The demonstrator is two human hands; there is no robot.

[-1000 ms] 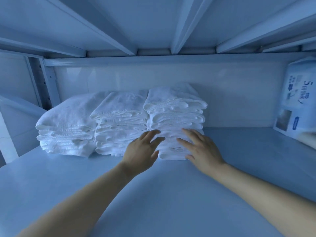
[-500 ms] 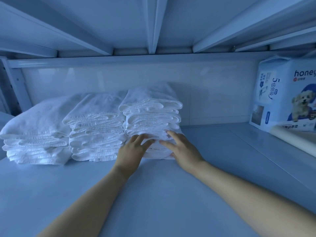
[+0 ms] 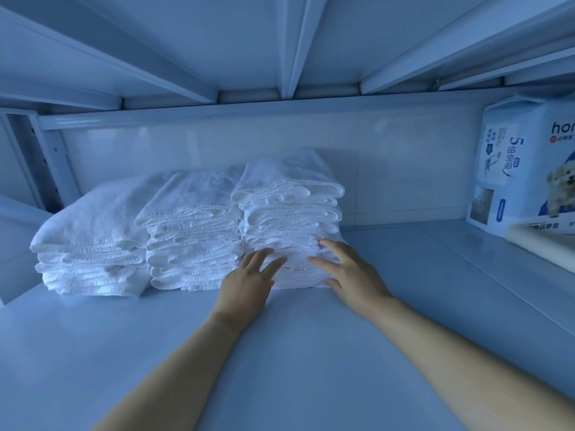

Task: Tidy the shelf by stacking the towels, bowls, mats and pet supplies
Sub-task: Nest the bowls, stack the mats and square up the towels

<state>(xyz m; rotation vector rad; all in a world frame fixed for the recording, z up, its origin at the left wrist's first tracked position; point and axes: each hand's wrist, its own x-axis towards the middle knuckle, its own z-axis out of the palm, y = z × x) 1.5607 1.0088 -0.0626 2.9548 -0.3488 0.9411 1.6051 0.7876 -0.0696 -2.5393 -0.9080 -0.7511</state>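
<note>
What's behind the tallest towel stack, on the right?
Only the pale back wall shows above and beside the tallest towel stack. The shelf directly behind it is hidden by the towels themselves.

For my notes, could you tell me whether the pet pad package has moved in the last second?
No. The pet pad package still stands at the right end of the shelf by the back wall.

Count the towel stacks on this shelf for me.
3, side by side: the left stack, the middle stack, and the right stack, the tallest, with the left hand and right hand touching its front. Any behind them would be hidden.
</note>
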